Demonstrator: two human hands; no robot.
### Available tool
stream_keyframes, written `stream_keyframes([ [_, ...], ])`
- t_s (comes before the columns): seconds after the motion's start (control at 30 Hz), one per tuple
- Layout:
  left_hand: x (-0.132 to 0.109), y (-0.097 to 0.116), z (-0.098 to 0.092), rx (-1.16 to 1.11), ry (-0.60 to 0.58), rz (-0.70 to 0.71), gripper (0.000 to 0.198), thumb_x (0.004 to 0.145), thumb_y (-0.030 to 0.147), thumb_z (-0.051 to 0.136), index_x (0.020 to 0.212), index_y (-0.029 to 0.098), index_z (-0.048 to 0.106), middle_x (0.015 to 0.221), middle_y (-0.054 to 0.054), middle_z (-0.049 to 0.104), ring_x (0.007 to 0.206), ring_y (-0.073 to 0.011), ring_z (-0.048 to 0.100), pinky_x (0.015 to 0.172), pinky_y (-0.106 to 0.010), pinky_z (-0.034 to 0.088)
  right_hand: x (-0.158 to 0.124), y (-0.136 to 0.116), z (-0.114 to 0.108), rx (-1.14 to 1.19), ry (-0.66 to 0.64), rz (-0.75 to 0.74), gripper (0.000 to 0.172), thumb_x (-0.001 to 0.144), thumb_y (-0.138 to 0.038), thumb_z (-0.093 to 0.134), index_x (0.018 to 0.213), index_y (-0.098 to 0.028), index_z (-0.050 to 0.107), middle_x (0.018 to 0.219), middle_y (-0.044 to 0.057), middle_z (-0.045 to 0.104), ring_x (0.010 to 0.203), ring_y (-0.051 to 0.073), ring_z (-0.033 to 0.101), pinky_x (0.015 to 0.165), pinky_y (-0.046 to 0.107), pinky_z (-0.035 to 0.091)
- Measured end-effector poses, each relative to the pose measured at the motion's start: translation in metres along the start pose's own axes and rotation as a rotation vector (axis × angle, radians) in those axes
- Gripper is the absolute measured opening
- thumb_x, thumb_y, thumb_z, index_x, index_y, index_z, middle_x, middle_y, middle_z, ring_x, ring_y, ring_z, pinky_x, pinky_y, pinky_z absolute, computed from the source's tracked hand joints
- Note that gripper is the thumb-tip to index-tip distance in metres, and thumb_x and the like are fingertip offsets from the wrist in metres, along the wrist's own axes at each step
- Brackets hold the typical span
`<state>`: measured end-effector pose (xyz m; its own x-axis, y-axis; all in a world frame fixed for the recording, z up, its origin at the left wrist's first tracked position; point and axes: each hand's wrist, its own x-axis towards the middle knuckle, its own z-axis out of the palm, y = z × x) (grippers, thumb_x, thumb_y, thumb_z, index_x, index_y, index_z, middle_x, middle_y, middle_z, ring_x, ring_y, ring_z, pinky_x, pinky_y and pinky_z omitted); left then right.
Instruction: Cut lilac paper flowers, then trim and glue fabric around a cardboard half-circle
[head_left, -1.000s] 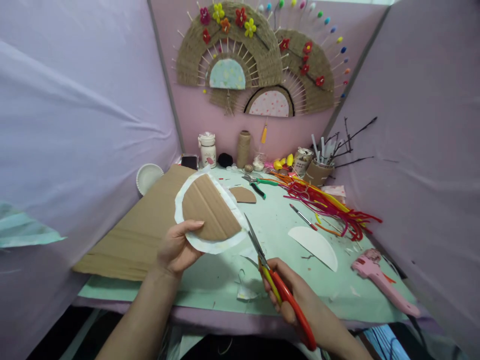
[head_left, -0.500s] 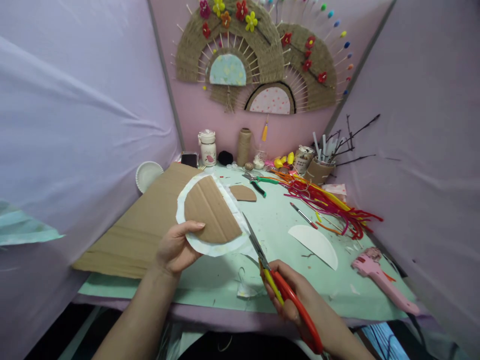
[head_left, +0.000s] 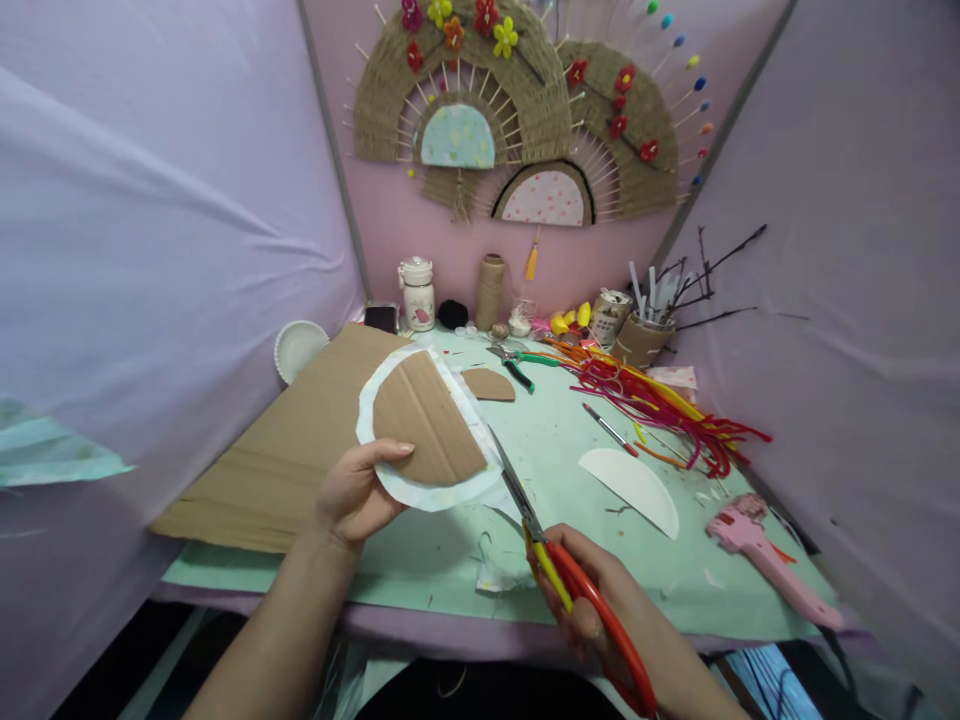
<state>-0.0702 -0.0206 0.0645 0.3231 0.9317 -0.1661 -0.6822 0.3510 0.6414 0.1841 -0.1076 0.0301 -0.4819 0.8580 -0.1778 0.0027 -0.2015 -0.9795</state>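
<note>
A half-round cardboard piece (head_left: 424, 420) with a pale fabric border (head_left: 365, 410) sticking out around its edge is held by my left hand (head_left: 366, 490), thumb on top and fingers beneath. My right hand (head_left: 581, 590) grips scissors (head_left: 596, 600) with red and yellow handles. Their blades point up and left, beside the fabric's lower right corner; I cannot tell whether they touch it. Below the blades lies a fabric scrap (head_left: 499, 570) on the mint-green table cover.
A large cardboard sheet (head_left: 255, 480) lies at left. To the right are a white half-round piece (head_left: 630, 485), a pen (head_left: 609, 428), a pink glue gun (head_left: 772, 560) and red pipe cleaners (head_left: 645, 390). Green-handled pliers (head_left: 517, 362) and a small cardboard half-circle (head_left: 489, 384) lie farther back.
The whole view has shifted slightly. Both hands keep nearly the same places, still holding the fabric-edged cardboard and the scissors.
</note>
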Motion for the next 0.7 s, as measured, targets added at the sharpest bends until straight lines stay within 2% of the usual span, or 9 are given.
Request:
stream_keyframes([
  [0.2,0.0005,0.0007,0.0010,0.005,-0.011,-0.020,0.067,0.074,0.003,0.045,0.140,0.018,0.039,0.110,-0.008,0.071,0.114,-0.0285,0.059,0.105,-0.047,0.039,0.0006,0.0005,0.0027,0.049,0.025,0.036,0.055,0.063,-0.064,0.067,0.088,-0.022,0.043,0.070,-0.006,0.042,0.048,0.005,0.031,0.040,0.018,0.024],
  [0.33,0.0003,0.0007,0.0006,0.012,-0.026,-0.021,0.066,0.075,0.004,0.045,0.139,0.018,0.039,0.111,-0.009,0.070,0.115,-0.0289,0.058,0.105,-0.047,0.039,0.0037,0.0001,0.0044,0.114,0.057,0.081,0.056,0.055,-0.053,0.074,0.092,-0.024,0.044,0.074,-0.005,0.043,0.052,0.007,0.037,0.043,0.018,0.024],
  [0.5,-0.0007,0.0008,0.0024,0.009,0.012,-0.033,0.067,0.073,0.004,0.046,0.138,0.016,0.040,0.107,-0.009,0.072,0.114,-0.0292,0.058,0.104,-0.047,0.040,0.0003,-0.0005,0.0026,0.118,0.046,0.099,0.046,0.062,-0.043,0.071,0.095,-0.027,0.043,0.086,-0.002,0.046,0.061,0.010,0.045,0.049,0.020,0.031],
  [0.7,-0.0019,0.0006,0.0036,0.016,0.041,-0.028,0.067,0.073,0.004,0.046,0.138,0.016,0.041,0.105,-0.009,0.072,0.112,-0.0296,0.060,0.103,-0.048,0.041,-0.0049,0.0009,0.0008,0.060,-0.001,0.062,0.039,0.065,-0.036,0.070,0.090,-0.026,0.042,0.080,-0.003,0.041,0.058,0.009,0.034,0.049,0.021,0.027],
])
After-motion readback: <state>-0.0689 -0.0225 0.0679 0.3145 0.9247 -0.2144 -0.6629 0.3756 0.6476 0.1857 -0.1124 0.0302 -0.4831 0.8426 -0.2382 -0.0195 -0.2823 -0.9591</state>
